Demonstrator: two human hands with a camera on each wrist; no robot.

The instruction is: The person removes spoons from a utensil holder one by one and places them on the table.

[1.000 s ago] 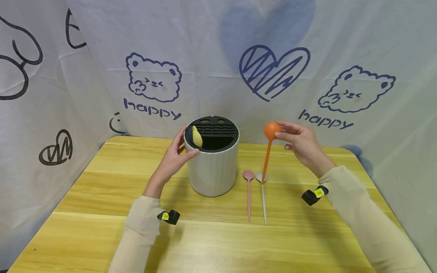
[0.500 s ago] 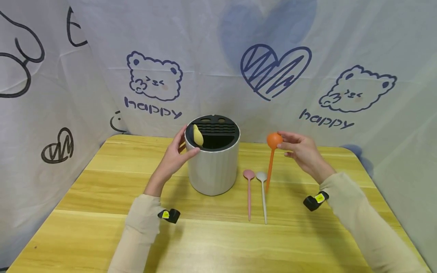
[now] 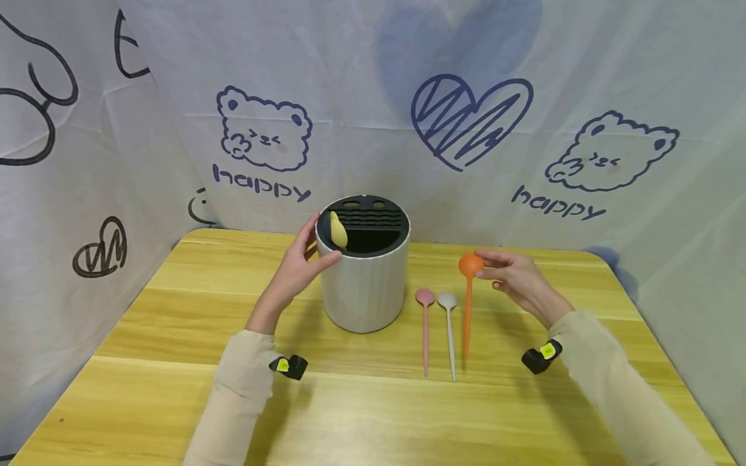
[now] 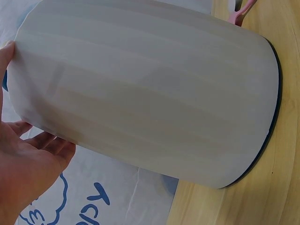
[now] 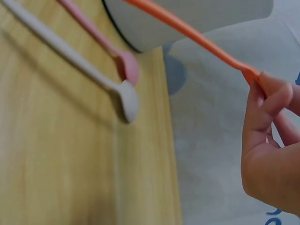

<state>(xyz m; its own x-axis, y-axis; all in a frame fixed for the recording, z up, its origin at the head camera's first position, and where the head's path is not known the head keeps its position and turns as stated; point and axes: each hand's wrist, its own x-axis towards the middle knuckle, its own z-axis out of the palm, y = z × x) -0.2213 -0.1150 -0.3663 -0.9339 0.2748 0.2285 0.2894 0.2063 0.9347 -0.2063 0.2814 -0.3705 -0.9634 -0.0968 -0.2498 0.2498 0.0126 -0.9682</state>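
Note:
My right hand (image 3: 520, 282) pinches an orange spoon (image 3: 471, 266) by its round bowl, the long handle hanging down toward the table. In the right wrist view, thumb and fingers meet at the orange bowl. My left hand (image 3: 294, 275) grips the upper side of a white ribbed utensil holder (image 3: 364, 294), thumb at the front rim and fingers behind. The holder's black divided top bears a yellow spoon (image 3: 339, 232) at its left; the handle is hidden inside. A pink spoon (image 3: 425, 298) and a light grey spoon (image 3: 447, 301) lie side by side, right of the holder.
The wooden table (image 3: 361, 414) runs back to a white cloth (image 3: 361, 142) printed with bears and hearts. Each sleeve carries a small black wrist camera (image 3: 289, 367).
My right hand has come down and slightly right with the orange spoon, whose handle no longer overlaps the grey spoon. My left hand stays on the holder.

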